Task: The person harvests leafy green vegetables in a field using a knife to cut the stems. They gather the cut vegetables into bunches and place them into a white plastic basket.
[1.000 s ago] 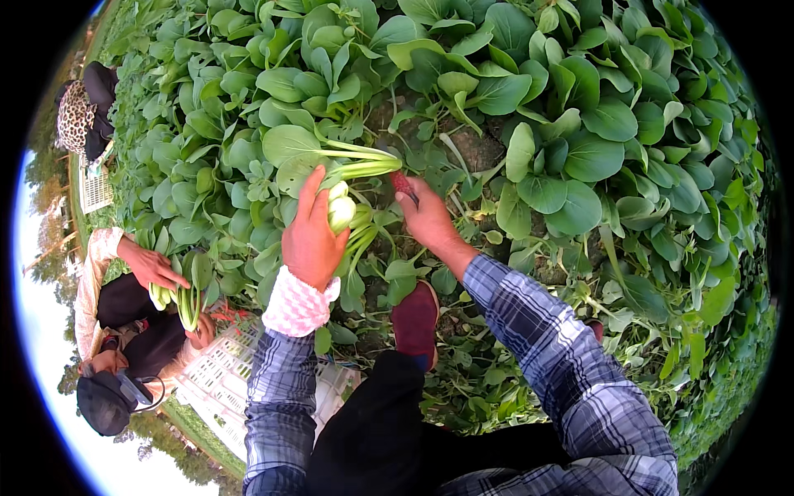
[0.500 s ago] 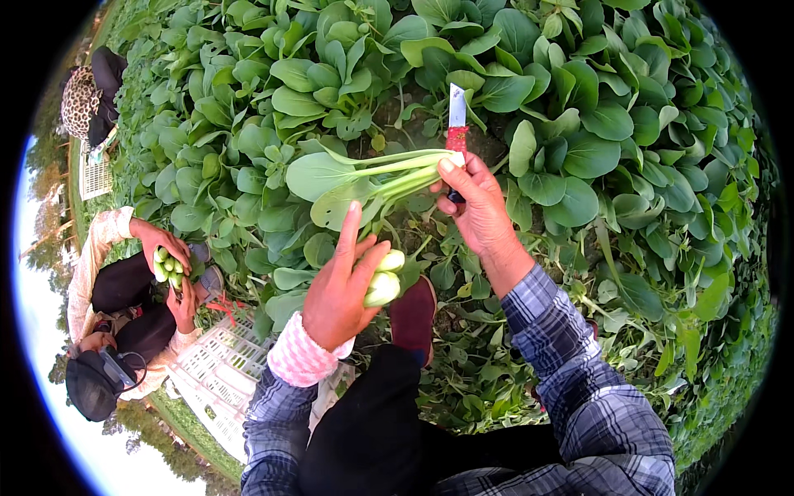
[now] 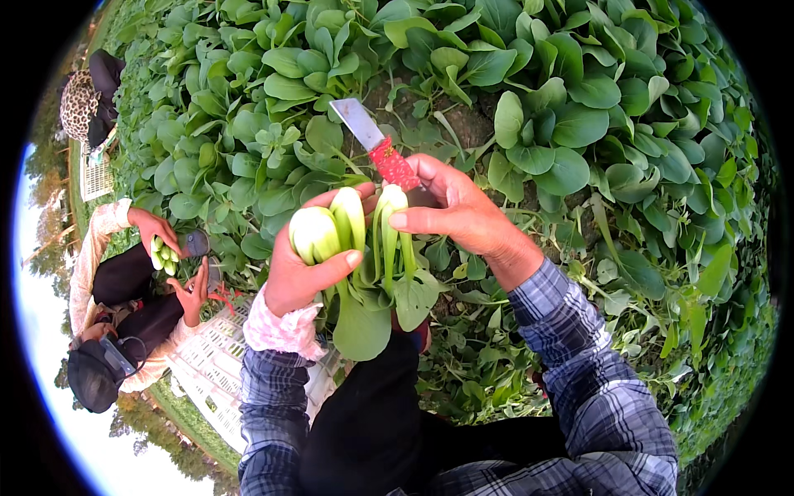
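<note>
My left hand (image 3: 299, 269) is wrapped round several bok choy (image 3: 315, 235), their pale stem ends up and leaves hanging down. Close against them, my right hand (image 3: 465, 211) pinches one more bok choy (image 3: 392, 219) between thumb and fingers, its cut end up too. That same right hand also keeps hold of a knife (image 3: 361, 124) with a broad, short blade and a red-wrapped handle (image 3: 395, 167). The blade points away to the upper left, clear of the stems. My right fingertips are partly hidden behind the bok choy.
Rows of growing bok choy (image 3: 571, 136) spread ahead and to the right. Cut leaves litter the ground near my shoe. At left a co-worker (image 3: 124, 289) crouches with bok choy in hand, beside a white plastic crate (image 3: 211, 372). Another person (image 3: 81, 103) is farther off.
The bok choy in my right hand has turned from lying sideways to stem-up and come beside the left-hand bunch. The left hand has turned over, and the knife has tilted left.
</note>
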`<state>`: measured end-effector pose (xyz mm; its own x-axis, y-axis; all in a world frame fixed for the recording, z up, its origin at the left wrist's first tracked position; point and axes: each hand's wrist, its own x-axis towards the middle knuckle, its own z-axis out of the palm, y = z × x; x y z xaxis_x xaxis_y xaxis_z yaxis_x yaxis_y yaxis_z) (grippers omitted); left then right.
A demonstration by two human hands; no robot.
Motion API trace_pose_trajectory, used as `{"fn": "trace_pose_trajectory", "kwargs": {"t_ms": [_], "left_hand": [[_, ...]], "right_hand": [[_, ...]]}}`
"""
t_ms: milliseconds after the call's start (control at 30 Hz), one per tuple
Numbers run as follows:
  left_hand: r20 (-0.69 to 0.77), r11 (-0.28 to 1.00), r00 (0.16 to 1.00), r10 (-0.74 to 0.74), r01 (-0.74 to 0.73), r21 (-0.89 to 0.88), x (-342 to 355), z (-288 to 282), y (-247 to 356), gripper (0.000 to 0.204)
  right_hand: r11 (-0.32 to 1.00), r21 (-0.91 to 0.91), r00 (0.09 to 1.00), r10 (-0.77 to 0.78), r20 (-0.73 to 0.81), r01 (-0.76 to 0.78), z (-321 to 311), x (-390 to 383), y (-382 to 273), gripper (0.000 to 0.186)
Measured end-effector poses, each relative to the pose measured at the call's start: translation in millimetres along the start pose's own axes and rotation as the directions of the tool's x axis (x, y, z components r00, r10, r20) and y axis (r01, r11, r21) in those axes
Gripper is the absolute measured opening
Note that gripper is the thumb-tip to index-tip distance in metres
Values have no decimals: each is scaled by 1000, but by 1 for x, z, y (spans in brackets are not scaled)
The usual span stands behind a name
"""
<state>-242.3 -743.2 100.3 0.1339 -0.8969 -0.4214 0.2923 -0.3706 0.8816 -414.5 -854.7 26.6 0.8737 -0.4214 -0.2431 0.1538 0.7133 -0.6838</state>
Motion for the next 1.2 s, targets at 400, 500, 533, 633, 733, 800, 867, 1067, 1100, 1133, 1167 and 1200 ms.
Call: {"fn": "trace_pose_trajectory", "kwargs": {"t_ms": [400,500,533,633,733,800,867,1067,1100,1133,1167,1200], "left_hand": [[-251,942,961,118,-29,333,-20,25,-55,68],[-225,945,973,41,35,324,-23,22,-60,64],[-210,935,978,19,56,349,-25,21,-59,64],[-150,921,988,-44,99,378,-26,15,-55,61],[20,892,960,-278,250,376,-25,4,-39,59],[122,814,880,-459,362,455,-23,-8,-34,55],[221,832,848,-482,365,417,-18,-6,-27,54],[359,560,905,-226,-181,808,18,11,-14,58],[279,464,927,-251,-138,875,26,6,-16,58],[199,364,943,-268,-93,927,36,0,-21,58],[131,286,942,-310,-39,957,45,-7,-26,58],[59,204,936,-346,14,979,51,-14,-32,59]], "right_hand": [[838,-520,926,-313,-209,166,17,-27,31,35],[810,-565,930,-314,-189,159,14,-36,30,30],[814,-562,937,-296,-188,145,13,-38,30,31],[877,-479,977,-129,-170,32,7,-45,28,31],[946,-277,985,166,-39,-170,-13,-56,23,30],[959,-196,970,226,94,-204,-31,-65,26,29],[944,-181,953,294,75,-277,-46,-72,22,30],[594,-782,965,-32,-259,-191,-70,-55,41,27],[611,-779,968,-77,-237,-142,-64,-48,45,24],[615,-771,965,-61,-255,-165,-59,-41,54,24],[615,-766,960,-50,-276,-188,-58,-35,63,24],[616,-759,954,-39,-296,-210,-56,-29,72,25]]}}
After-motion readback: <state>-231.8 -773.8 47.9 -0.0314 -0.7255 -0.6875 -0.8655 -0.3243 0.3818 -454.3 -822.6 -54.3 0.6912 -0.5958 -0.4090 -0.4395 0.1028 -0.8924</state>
